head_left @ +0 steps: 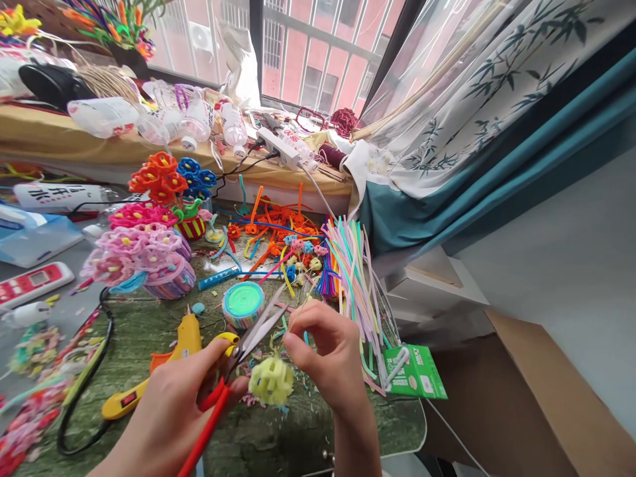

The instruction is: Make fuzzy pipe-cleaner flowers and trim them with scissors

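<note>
My left hand [171, 397] is wrapped round scissors [258, 331] with red and yellow handles. Their blades stand apart and point up toward my other hand. With thumb and forefinger, my right hand [322, 344] pinches a thin stem or strand, its exact kind too fine to make out. Just below the blades and left of that pinch, a fuzzy pale-yellow pipe-cleaner ball [271, 381] hangs over the green tabletop [298, 440]. It appears joined to the pinched strand. A round striped pot with a turquoise top [243, 301] stands behind the blades.
A yellow hot glue gun [186, 338] lies at left, its cord looping nearby. Pink pipe-cleaner flowers [142, 252] stand behind it. Loose pipe cleaners [350, 271] and a green packet [417, 372] lie at right. Plastic bottles [196, 122] line the windowsill.
</note>
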